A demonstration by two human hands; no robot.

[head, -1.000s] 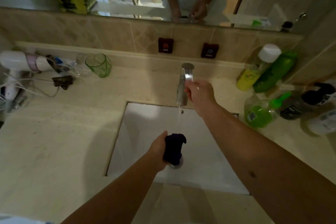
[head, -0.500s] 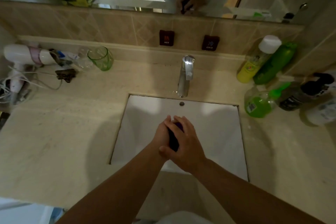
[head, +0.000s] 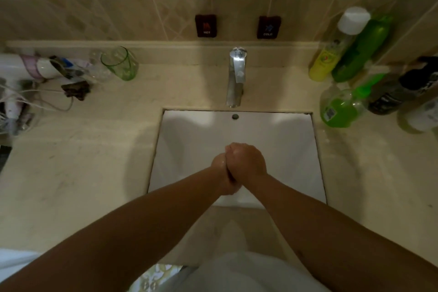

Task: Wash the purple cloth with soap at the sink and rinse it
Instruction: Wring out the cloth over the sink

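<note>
1. Both hands meet over the middle of the sink [head: 184, 149], clasped tight against each other.
2. Right hand [head: 246, 163] lies on top, fingers curled over the left hand [head: 220, 168]; left fingers curled too, wet shine on its knuckles.
3. Cloth: not visible. The clasp covers whatever sits between the palms, so cannot tell from here whether either hand grips it.
4. Tap [head: 237, 76] stands behind the basin, on the surface [head: 83, 161]. No stream showing from the spout.
5. Overflow hole [head: 235, 116] on the basin's back wall, just below the tap.
6. Two dark wall tags above the tap: HOT [head: 205, 25] to the left, COLD [head: 269, 27] to the right.
7. Right of the basin: clear soap bottle [head: 339, 109] with green liquid, just beside the rim. Behind it a yellow bottle [head: 331, 57] with white cap, leaning next to a green bottle [head: 360, 50]. Dark pump bottle [head: 400, 92] further right.
8. Left side: green glass [head: 120, 63] near the back ledge, then a white hair dryer [head: 23, 69] with its cord [head: 52, 106] loose on the surface.
</note>
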